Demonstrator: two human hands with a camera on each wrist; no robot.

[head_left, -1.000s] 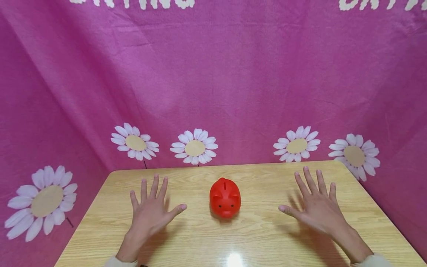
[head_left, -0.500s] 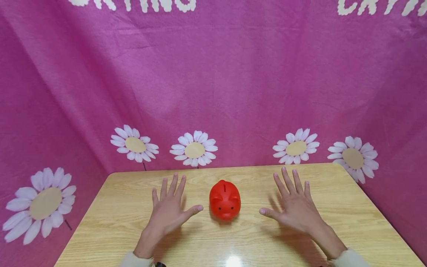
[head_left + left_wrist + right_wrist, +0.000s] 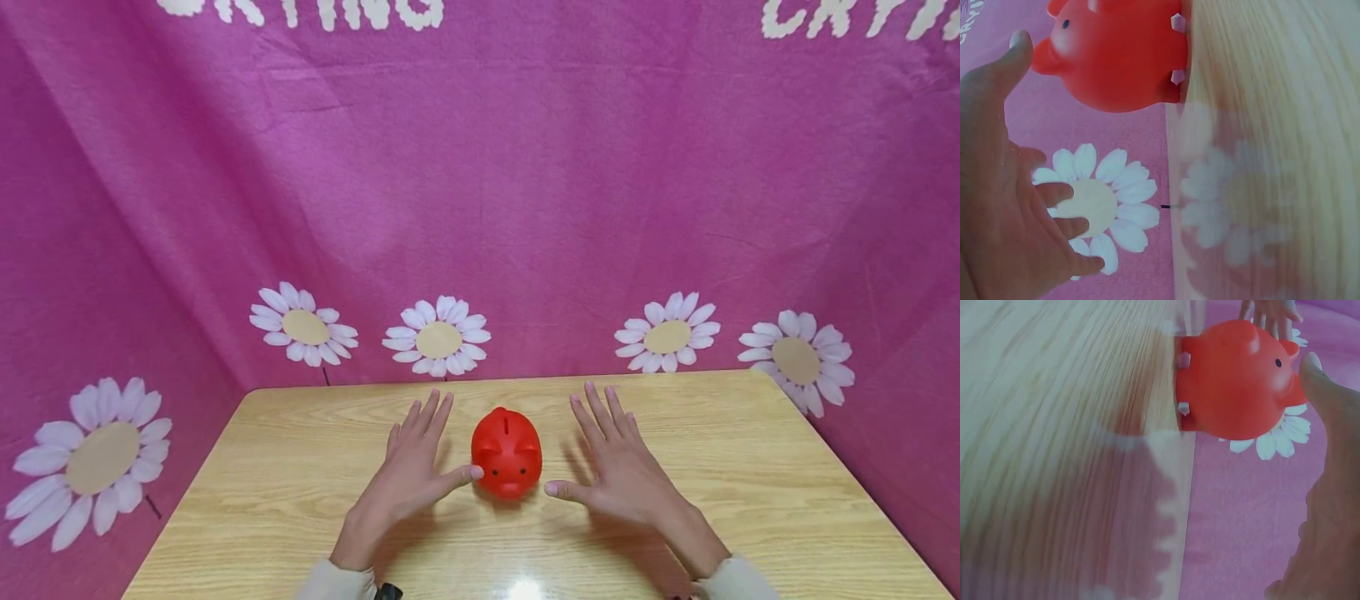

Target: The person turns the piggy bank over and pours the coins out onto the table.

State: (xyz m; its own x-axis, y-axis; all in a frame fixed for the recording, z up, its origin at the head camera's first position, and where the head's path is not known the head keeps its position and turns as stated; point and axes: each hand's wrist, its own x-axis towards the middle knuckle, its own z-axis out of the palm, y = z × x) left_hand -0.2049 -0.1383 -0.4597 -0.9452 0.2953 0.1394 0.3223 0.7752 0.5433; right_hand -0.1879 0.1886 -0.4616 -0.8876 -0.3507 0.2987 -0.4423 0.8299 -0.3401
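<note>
While two bare hands reach over the smooth, light-brown wooden table (image 3: 277, 483), one round, red, shiny piggy bank (image 3: 507, 450) stands upright on it, right between them. The pig has two small black eyes (image 3: 494, 472), two ears (image 3: 489, 445), one snout (image 3: 509, 490) turned to the person, and one thin slot (image 3: 506, 426) on top.

The left hand (image 3: 405, 479) is spread out flat and free, with its four fingers pointing away from the person and its thumb (image 3: 456, 480) stuck out sideways. That thumb tip is so near the pig that I cannot tell if they touch. The right hand (image 3: 628, 477) is spread and free too, its thumb (image 3: 570, 492) just beside the pig.

Two pale sleeves (image 3: 341, 581) peek in at the bottom. Behind the table hangs a pink-purple cloth (image 3: 480, 183) with five big white daisies (image 3: 438, 339) and some bumpy white letters (image 3: 375, 12) along the top.
</note>
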